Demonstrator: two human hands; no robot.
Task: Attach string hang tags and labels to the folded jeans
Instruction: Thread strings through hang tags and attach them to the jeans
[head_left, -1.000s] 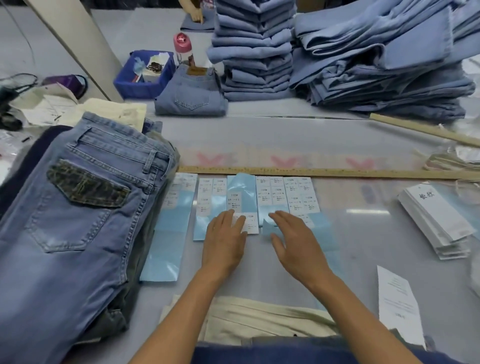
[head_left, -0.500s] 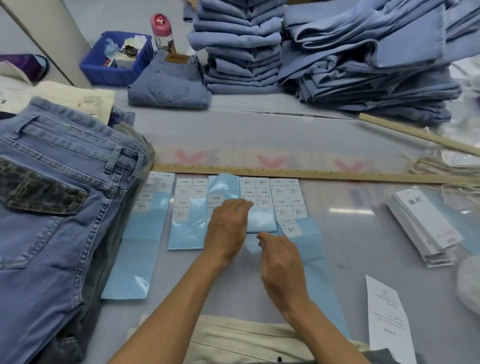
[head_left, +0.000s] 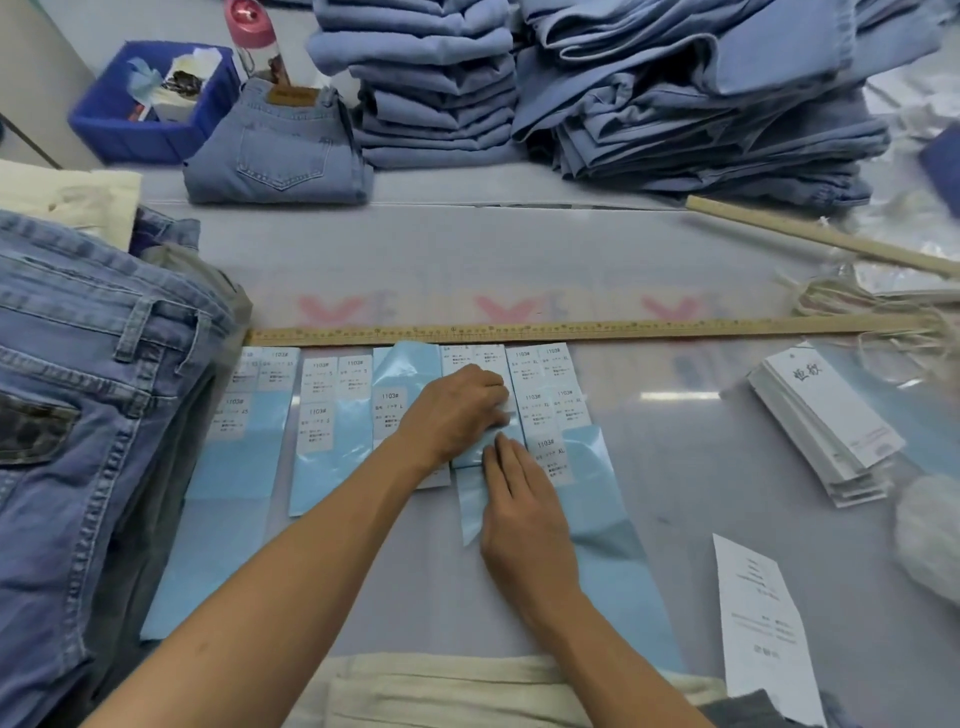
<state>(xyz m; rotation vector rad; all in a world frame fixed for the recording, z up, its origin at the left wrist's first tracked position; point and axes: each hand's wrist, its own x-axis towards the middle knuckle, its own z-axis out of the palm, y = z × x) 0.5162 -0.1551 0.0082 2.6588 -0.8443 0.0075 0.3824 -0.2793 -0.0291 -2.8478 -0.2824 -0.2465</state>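
Observation:
Several pale-blue backing sheets with white size labels (head_left: 317, 410) lie side by side below a wooden ruler (head_left: 571, 330). My left hand (head_left: 457, 413) rests on the middle sheets with its fingers curled over a white label (head_left: 493, 364); whether it pinches the label is unclear. My right hand (head_left: 524, 514) lies flat on a narrow blue strip (head_left: 470, 512) just below, fingertips pressing its upper end. Folded blue jeans (head_left: 88, 415) lie stacked at my left. A stack of white hang tags (head_left: 826, 421) sits at the right.
Tall piles of folded light-blue jeans (head_left: 675, 88) fill the back of the table, with one folded pair (head_left: 280, 150) in front of them. A blue bin (head_left: 135, 109), a pink-capped bottle (head_left: 252, 31), a second ruler (head_left: 815, 236), a white paper slip (head_left: 763, 629) and cream fabric (head_left: 441, 691) surround the work area.
The view has shifted closer. My left hand moved right and up onto the middle label sheet. My right hand slid down onto the narrow blue strip.

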